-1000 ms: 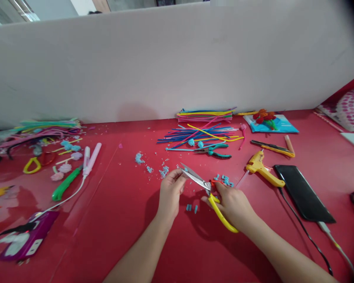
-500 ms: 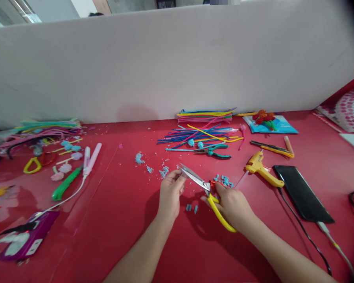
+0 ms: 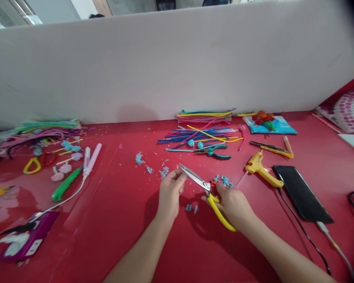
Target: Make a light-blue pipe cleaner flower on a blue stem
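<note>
My right hand grips a pair of scissors by its yellow and orange handles, the blades pointing up and left. Beside the blade tips is my left hand, its thumb and fingers pinched together; whatever they hold is too small or hidden to make out. The blades look nearly closed at the fingertips. Below the scissors lie a few short blue pieces, and a pile of more blue pieces sits just past my right hand. Blue fluff is scattered beyond my left hand.
Pipe cleaners lie at the back, near teal-handled pliers. On the right are a yellow glue gun with a cord and a black phone. A pink hot iron, green cutter and purple power strip lie left.
The scissor blades have come closer together at my left fingertips. Both hands stay in almost the same place.
</note>
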A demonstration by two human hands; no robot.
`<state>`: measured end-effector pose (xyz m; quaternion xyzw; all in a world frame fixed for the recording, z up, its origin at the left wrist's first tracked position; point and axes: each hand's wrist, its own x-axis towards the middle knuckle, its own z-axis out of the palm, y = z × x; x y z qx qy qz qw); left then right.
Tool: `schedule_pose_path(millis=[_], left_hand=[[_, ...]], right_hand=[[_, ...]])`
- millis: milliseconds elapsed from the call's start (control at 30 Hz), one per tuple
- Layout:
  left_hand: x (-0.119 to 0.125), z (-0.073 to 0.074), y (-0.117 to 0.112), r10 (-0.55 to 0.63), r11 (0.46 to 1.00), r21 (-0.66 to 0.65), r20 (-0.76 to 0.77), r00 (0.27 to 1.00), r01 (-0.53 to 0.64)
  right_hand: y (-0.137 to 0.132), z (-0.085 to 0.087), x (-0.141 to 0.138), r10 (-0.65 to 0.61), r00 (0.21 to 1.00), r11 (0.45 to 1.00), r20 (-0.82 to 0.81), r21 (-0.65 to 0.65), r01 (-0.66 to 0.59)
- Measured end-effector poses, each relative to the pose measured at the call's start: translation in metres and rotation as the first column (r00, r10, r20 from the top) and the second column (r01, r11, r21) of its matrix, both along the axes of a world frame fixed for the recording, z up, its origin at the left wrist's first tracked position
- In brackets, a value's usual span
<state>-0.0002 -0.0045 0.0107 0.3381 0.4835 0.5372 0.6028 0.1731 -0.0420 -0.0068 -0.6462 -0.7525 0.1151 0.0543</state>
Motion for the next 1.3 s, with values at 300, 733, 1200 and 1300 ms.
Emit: schedule_pose_path(millis=[300, 733, 1200, 1300], left_hand=[[0.003, 0.000, -0.001, -0.074, 0.997, -0.033, 0.006, 0.997, 0.074], [0.015, 0.002, -0.012, -0.477, 0.877, -0.114, -0.096, 0.874, 0.466], [0.010, -0.002, -0.007, -0.195, 0.979, -0.069, -0.097, 0.976, 0.189], [0.005, -0.003, -0.001, -0.086, 0.994, -0.067, -0.056, 0.995, 0.082]], right_hand=[[0.005, 0.013, 0.001, -0.112, 0.981, 0.994, -0.159, -0.001, 0.113], [0.008, 0.028, -0.005, -0.190, 0.537, 0.981, -0.822, -0.180, 0.073], [0.006, 0.018, 0.003, -0.123, 0.888, 0.992, -0.443, -0.059, 0.108], [0.002, 0.017, 0.005, -0.076, 0.969, 0.997, -0.234, -0.010, 0.076]])
